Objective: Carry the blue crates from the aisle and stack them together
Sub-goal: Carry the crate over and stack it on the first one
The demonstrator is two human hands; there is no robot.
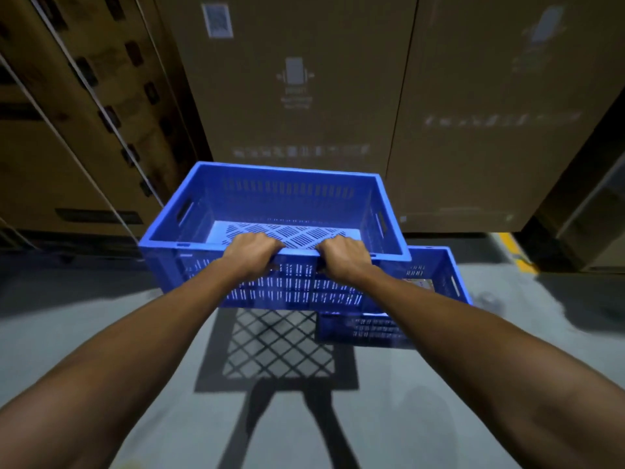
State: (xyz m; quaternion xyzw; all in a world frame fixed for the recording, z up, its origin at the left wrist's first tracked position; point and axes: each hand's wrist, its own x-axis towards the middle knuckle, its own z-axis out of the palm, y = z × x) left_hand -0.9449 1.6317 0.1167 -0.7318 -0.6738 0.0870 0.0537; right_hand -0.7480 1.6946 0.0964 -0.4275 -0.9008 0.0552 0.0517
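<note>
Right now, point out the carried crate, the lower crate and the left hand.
carried crate [287, 194]: head view, far inner wall.
lower crate [365, 330]: head view, slatted near wall.
left hand [252, 252]: head view, back of hand.

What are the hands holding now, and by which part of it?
Both hold the lifted blue crate by its near long rim: left hand and right hand grip it side by side near the middle.
</note>
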